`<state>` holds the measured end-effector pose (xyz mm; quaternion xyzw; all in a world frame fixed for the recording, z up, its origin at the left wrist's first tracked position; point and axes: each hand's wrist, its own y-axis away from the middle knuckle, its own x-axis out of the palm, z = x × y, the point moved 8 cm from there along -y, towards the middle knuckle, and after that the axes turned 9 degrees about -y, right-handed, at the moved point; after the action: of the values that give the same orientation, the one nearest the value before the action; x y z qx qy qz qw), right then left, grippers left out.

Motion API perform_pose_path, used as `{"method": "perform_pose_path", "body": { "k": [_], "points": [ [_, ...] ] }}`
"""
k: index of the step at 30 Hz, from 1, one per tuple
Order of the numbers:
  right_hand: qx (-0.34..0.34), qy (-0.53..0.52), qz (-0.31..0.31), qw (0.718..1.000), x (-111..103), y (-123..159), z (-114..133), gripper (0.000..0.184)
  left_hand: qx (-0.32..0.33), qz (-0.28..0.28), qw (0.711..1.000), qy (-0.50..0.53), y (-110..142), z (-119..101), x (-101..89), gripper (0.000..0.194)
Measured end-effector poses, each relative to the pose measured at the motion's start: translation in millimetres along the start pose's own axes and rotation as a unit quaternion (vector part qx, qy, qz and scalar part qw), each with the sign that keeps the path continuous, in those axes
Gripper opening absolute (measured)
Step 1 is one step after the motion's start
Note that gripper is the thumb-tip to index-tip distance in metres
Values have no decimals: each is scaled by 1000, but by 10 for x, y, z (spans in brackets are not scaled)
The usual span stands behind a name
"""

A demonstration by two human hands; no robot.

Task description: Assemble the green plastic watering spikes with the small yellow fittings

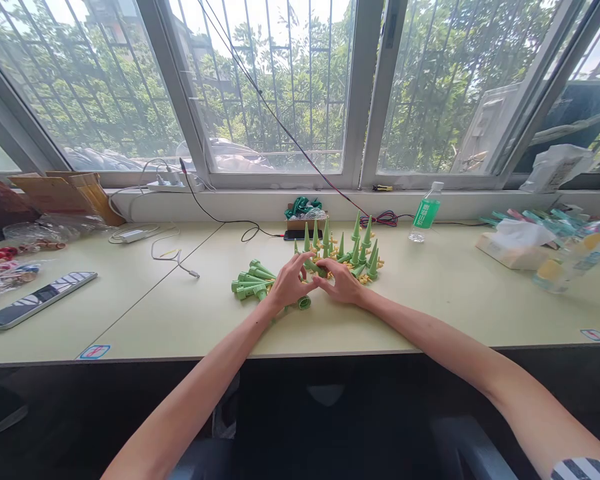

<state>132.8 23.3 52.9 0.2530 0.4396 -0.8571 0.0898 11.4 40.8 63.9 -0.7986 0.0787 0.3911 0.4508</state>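
Note:
My left hand (291,283) and my right hand (343,283) meet over the middle of the table, fingers bent in a pinch. Between their fingertips is a green plastic cone (316,268), partly hidden by the fingers. Beside my left hand lies a bunch of similar green cones (250,283) on their sides. A green piece with a round open end (305,303) rests just below the hands. Beyond my right hand, several green cones (368,233) stand upright or lean among small yellow parts (364,280).
A small box (306,223) with green wrapping and a dark phone (303,235) sit behind the cones. A water bottle (424,213) and a tissue box (507,250) stand to the right. A tablet-like device (37,300) and a cable (180,263) lie left.

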Motion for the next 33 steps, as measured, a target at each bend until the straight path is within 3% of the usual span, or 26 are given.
{"method": "perform_pose_path", "body": {
  "k": [16, 33],
  "points": [
    [-6, 26, 6, 1000, 10, -1, -1, 27, 30, -62, 997, -38, 4, -85, -106, 41],
    [-8, 24, 2, 1000, 0, -4, 15, 26, 9, -48, 997, -56, -1, -88, -112, 39]
  ]
}}
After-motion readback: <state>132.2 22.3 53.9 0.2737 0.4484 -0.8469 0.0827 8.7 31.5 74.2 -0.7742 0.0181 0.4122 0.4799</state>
